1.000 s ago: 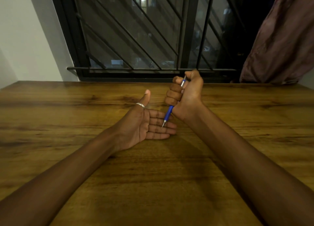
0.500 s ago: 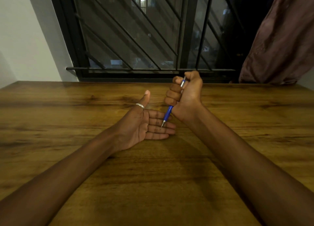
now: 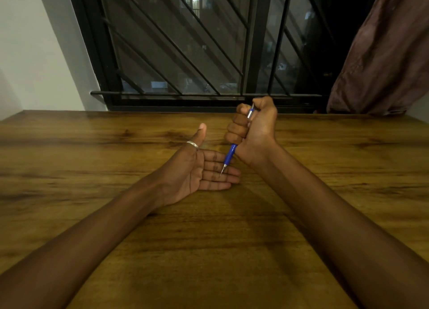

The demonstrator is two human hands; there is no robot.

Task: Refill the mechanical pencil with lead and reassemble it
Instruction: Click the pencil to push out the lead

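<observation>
Handling note: treat the slim blue mechanical pencil with silver metal tip and silver cap end (image 3: 230, 154) as a light, rigid, smooth-barrelled item. Judge the barrel itself sturdy, but the fine tip, and any lead projecting from it, as brittle; whether lead shows at the tip is too small to tell.

Grip state: your right hand (image 3: 254, 132) is clenched in a fist around the upper barrel, thumb at the cap end, with the blue lower section and tip protruding below the fist. Your left hand (image 3: 199, 169) is released, palm up and flat, fingers (image 3: 218, 168) extended, a silver ring (image 3: 192, 144) on the thumb, resting on or just above the brown wood-grain desk (image 3: 209, 250).

Location: the pencil is held above the desk, its tip touching or just over the left fingers; contact cannot be confirmed.

Orientation: the long axis runs diagonally, steeply tilted, cap end up and away from you toward the black barred window (image 3: 185, 53), tip down and toward you and leftward.

Hold point: keep your hold on the mid to upper barrel. Avoid side load on the tip.
</observation>
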